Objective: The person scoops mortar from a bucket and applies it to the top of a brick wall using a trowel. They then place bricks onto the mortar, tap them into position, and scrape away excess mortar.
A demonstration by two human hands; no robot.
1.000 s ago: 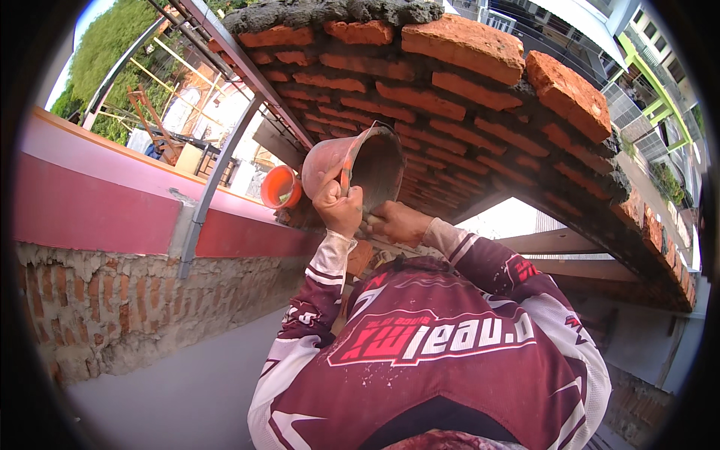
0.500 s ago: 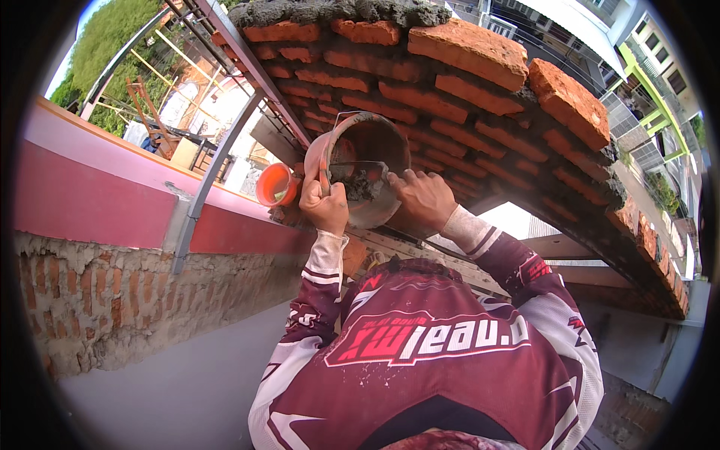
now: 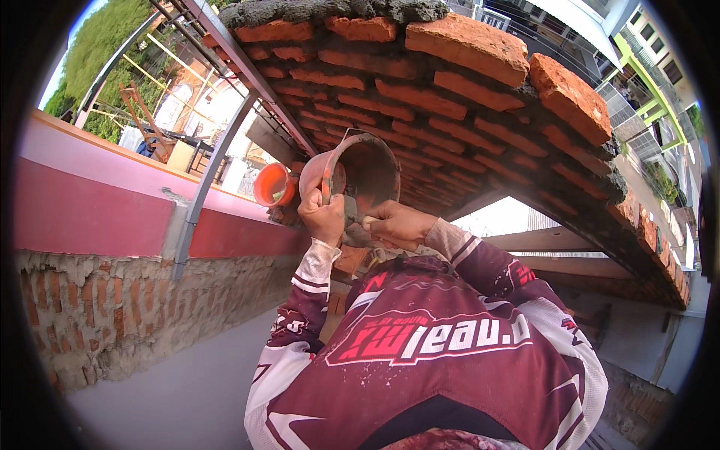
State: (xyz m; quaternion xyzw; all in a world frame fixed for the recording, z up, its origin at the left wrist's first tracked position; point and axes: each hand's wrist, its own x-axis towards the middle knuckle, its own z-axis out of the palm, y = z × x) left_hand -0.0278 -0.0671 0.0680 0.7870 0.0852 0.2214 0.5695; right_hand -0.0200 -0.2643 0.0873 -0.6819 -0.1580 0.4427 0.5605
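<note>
In front of me a mortar-stained bucket [image 3: 313, 171] is tipped over, its mouth turned partly toward me. The fingers of my left hand [image 3: 324, 216] are wrapped round its near-left rim, where an orange strip shows. My right hand [image 3: 401, 223], just below the bucket's mouth, is closed round the pale handle of a trowel [image 3: 368, 223]. Most of the blade is hard to make out between my two hands. A grey smear of mortar marks the bucket's inside.
A sloping brick surface [image 3: 450, 124] with wet mortar [image 3: 337, 10] along its top rises ahead and to the right. A small orange bucket [image 3: 273, 184] stands to the left, beside a pink-painted wall [image 3: 90, 199]. A bent metal bar [image 3: 217, 157] crosses that wall.
My right hand has drawn the trowel out of the bucket, down and left toward me. The mortar seen at the bucket's mouth no longer shows there. The bucket has shifted slightly left.
</note>
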